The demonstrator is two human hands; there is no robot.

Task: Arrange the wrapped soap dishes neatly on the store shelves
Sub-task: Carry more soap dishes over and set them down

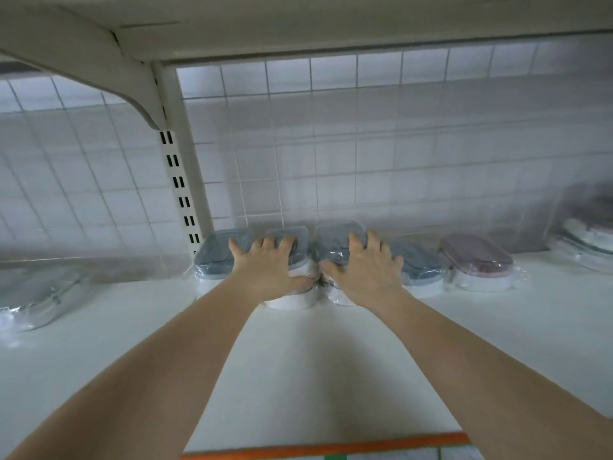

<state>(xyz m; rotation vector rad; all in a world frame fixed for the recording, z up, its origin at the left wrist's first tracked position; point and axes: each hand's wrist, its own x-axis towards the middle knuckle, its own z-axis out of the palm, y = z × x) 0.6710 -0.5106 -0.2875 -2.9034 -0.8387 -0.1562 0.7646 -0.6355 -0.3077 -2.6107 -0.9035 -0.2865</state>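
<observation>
A row of plastic-wrapped soap dishes stands at the back of the white shelf [298, 360], against the wire grid wall. My left hand [268, 263] grips a grey-lidded dish [292, 302], fingers curled over its lid and thumb at its front. My right hand [366, 270] grips the neighbouring grey-lidded dish [335, 242] the same way. The two held dishes touch each other. Another grey dish [212, 260] stands to the left. To the right are a blue-grey dish [419, 270] and a pink-lidded dish [477, 263].
A wrapped dish [36, 297] lies apart at the far left of the shelf. More wrapped dishes are stacked at the far right [587, 240]. A slotted upright post [179, 174] and bracket stand left of the row. An orange strip [325, 448] lines the shelf's front.
</observation>
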